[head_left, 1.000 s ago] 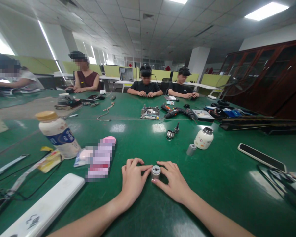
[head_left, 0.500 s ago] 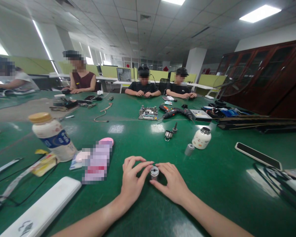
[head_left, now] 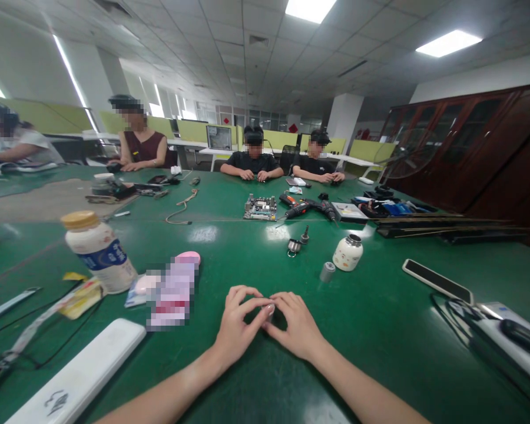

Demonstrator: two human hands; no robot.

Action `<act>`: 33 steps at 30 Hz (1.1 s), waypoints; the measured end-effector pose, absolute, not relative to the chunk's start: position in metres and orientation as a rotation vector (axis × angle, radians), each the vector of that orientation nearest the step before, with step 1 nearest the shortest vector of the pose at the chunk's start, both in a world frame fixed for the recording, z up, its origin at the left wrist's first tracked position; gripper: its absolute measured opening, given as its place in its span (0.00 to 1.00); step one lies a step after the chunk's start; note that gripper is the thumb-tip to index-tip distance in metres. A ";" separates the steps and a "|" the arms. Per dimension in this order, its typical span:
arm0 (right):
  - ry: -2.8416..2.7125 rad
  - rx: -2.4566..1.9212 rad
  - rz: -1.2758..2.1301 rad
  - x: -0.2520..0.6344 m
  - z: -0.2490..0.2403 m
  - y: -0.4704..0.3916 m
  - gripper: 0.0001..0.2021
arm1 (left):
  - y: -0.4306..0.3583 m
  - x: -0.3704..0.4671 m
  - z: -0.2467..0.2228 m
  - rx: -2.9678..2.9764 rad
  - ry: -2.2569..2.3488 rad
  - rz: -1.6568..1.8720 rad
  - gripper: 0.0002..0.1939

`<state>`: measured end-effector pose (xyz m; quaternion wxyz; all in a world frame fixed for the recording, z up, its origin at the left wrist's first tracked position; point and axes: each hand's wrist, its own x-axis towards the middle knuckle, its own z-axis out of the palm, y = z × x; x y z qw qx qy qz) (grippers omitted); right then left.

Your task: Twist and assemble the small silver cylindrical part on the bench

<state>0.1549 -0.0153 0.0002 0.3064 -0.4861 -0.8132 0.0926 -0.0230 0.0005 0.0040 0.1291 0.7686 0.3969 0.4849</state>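
My left hand [head_left: 244,318] and my right hand [head_left: 291,324] meet at the near middle of the green table [head_left: 362,335]. Fingers and thumbs of both curl round a small silver metal cylinder, now almost wholly hidden by the fingertips. The left thumb lies over its top. A similar grey metal cylinder [head_left: 327,271] stands upright ahead of my right hand. Beside it is a white bottle [head_left: 348,253] with a printed pattern and an uncovered metal neck. Farther off lie a small metal cup with a wire loop [head_left: 293,245] and a dark-tipped metal part [head_left: 305,234].
On the left are a yellow-capped bottle [head_left: 101,250], a pink-purple packet [head_left: 174,288] and a long white case [head_left: 83,371]. A circuit board [head_left: 260,207] and power drills [head_left: 295,209] lie ahead. To the right are a phone [head_left: 437,281] and cables. Several people sit opposite.
My left thumb has moved over the cylinder's top, which showed between my fingertips before. The camera view has shifted slightly; the other things on the table stay in place.
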 end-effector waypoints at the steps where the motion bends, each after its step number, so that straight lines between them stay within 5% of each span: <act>1: -2.147 -1.295 0.243 0.154 0.001 -0.016 0.14 | 0.000 -0.023 0.004 2.212 1.171 1.432 0.08; 16: -2.145 -1.325 0.136 0.153 -0.002 -0.018 0.15 | -0.020 0.004 0.005 1.685 1.360 1.503 0.17; 33: -2.182 -1.267 0.161 0.159 -0.007 -0.017 0.16 | -0.028 0.014 0.007 1.644 1.366 1.597 0.14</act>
